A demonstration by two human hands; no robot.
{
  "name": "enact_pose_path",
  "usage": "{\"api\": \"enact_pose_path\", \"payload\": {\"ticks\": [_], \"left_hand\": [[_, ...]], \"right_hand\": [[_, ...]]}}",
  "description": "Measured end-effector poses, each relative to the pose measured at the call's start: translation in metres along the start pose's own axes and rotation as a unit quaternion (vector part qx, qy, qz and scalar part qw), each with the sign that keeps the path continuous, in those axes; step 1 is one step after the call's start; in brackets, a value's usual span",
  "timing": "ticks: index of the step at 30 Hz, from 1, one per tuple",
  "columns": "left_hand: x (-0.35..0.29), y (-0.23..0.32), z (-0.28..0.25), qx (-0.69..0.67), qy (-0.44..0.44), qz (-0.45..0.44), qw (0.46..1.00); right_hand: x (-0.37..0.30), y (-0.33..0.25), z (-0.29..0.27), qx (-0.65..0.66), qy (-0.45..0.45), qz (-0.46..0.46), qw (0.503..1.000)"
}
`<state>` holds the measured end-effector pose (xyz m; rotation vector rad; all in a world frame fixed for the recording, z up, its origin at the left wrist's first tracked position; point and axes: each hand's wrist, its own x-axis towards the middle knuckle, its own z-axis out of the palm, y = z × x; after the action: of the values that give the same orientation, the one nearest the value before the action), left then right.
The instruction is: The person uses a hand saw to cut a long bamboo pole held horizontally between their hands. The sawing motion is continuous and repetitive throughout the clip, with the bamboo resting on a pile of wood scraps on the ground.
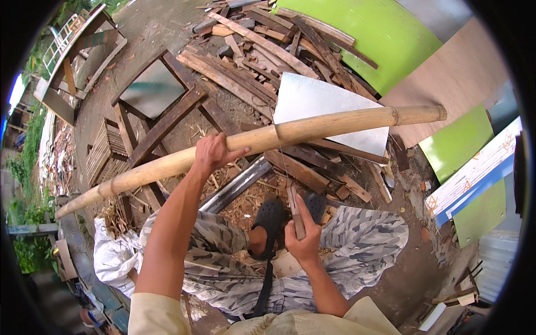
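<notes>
Bamboo pole [329,128] spans before you, over scrap wood [304,173]. Your left hand [212,153] grips it — likely for steadiness; your right hand [303,237] grasps the saw [295,209], blade meeting pole.

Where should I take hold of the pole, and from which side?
Probably from above, left of the saw, where the left hand holds it: the pole is round, runs crosswise, and its upper side is bare there.

Brown dirt ground [413,273] carries a heap of scrap wood [263,46] and scattered pale shavings [237,205]
</notes>
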<state>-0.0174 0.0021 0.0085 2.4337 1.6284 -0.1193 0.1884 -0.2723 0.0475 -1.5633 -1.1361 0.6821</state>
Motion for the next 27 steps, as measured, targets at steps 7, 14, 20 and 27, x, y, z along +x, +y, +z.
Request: {"api": "enact_pose_path", "payload": {"ticks": [7,14,20,27], "left_hand": [[0.010,-0.006,0.004,-0.001,-0.014,-0.006,1.000],[0.008,-0.013,0.016,-0.001,0.027,0.012,1.000],[0.020,-0.007,0.006,-0.017,-0.025,0.001,1.000],[0.012,-0.009,0.006,-0.015,-0.032,-0.016,0.999]], "right_hand": [[0.014,-0.012,-0.004,-0.032,-0.043,0.102,0.993],[-0.022,-0.019,-0.027,-0.074,-0.004,-0.030,0.997],[0.064,-0.009,0.018,-0.048,-0.010,0.032,0.998],[-0.033,-0.020,-0.023,-0.048,-0.019,0.020,0.998]]}}
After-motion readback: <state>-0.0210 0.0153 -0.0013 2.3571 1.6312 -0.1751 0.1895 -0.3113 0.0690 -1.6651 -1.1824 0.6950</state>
